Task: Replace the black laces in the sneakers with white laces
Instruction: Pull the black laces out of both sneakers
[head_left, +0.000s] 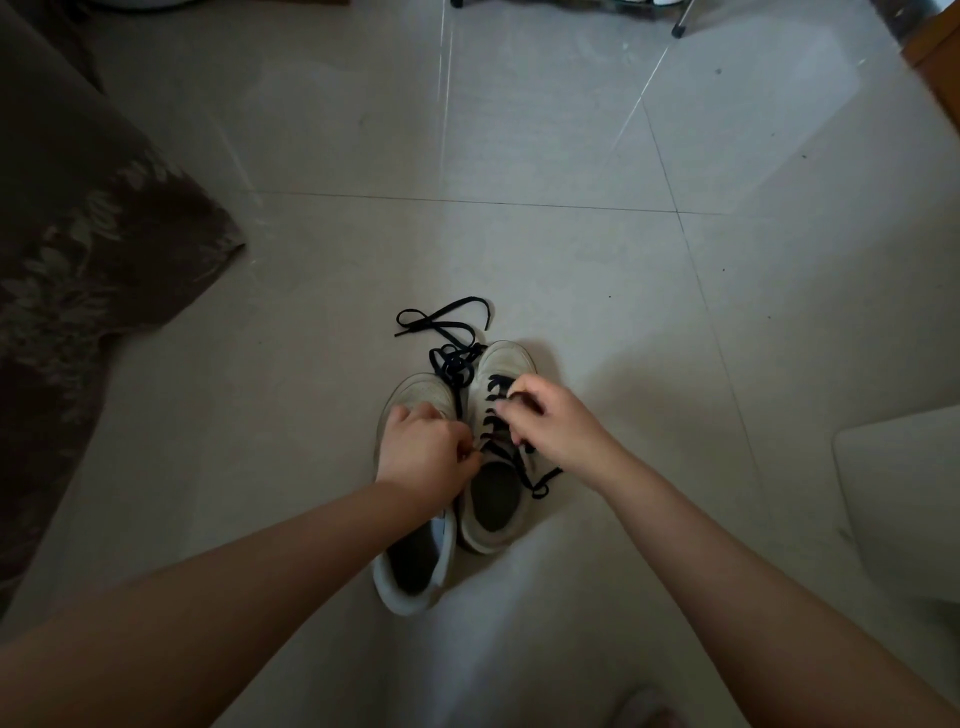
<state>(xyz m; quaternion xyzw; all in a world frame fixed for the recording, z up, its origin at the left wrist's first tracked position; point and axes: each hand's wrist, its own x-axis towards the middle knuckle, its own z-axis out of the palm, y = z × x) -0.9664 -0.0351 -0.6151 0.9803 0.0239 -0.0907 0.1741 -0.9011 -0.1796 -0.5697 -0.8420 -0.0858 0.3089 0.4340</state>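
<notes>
On pale floor tiles (519, 249), two white sneakers sit side by side, toes pointing away. Right sneaker (501, 499) still carries its black lace (501, 415) thru the eyelets; one end trails off its right side. Right hand (556, 426) has fingers curled, pinching that lace approx. mid-rows. Left hand (423, 452) is curled w/ fingertips pinched at the shoe's left eyelet edge, covering much of the left sneaker (415, 566). Loose black lace (441, 325) lies tangled just beyond the toes. Patterned brown fabric (88, 249) at left.
</notes>
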